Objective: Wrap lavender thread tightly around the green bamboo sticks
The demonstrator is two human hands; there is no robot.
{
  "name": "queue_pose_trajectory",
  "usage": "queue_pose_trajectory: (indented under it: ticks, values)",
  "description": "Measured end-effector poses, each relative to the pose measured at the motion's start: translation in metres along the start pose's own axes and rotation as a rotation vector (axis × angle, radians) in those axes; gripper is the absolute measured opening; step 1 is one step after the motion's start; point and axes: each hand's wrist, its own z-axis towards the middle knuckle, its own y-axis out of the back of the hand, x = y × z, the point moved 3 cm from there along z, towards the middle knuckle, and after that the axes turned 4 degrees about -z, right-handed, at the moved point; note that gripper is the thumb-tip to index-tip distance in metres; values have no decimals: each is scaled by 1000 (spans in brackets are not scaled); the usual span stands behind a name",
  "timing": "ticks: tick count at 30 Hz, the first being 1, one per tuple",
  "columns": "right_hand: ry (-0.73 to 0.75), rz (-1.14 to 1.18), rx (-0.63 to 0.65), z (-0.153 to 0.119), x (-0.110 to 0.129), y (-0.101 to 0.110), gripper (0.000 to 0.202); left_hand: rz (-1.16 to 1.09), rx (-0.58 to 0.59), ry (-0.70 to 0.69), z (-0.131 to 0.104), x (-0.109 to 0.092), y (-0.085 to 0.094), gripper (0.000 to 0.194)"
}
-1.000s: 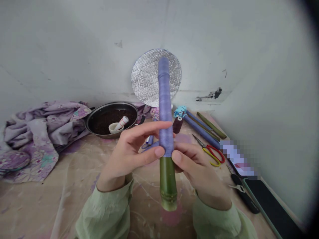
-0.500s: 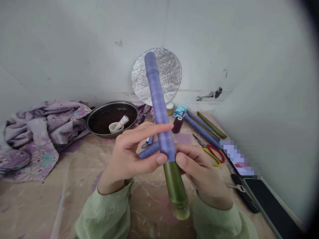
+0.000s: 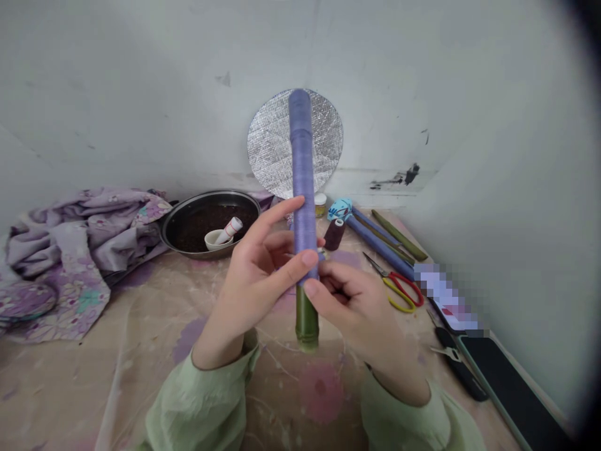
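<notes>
The left hand point(image 3: 253, 275) pinches the bamboo stick point(image 3: 307, 319) between thumb and fingers, its index finger laid up along the purple thread point(image 3: 303, 169); the right hand point(image 3: 361, 307) pinches lower, its thumb at the thread's bottom edge, where bare green begins. The stick is held up over the counter point(image 3: 150, 388), midway between its left and right edges. If the right thumb eased off, the last turns could slacken or slide down the smooth green end; uneven pressure from the two hands could tilt the stick and bunch the thread. Beyond, a dark spool point(image 3: 333, 235) stands close enough to be knocked over by the stick if it swung right. Towards the counter's right edge lie open scissors point(image 3: 399, 289), whose points could snag thread. Near the far edge, a pan point(image 3: 188, 225) sits left of the stick.
</notes>
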Motion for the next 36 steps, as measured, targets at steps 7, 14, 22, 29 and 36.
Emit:
queue_pose_trajectory:
  ticks: [7, 14, 22, 29, 36]
  values:
    - [20, -36, 38, -2, -3, -2, 20, -6, -91, 9, 1, -3, 2, 51]
    - [23, -27, 102, -3, 0, 3, 11, -18, -79, 2, -3, -5, 10, 53]
    - [41, -10, 50, -2, -1, 7, 14, 24, -138, 11, -4, -6, 7, 85]
    - [67, 49, -41, -1, 0, 7, 14, 31, -163, 28, -1, -7, 4, 71]
    - [76, 102, 1, -1, 1, 5, 13, -122, -116, 39, 1, -2, 6, 57]
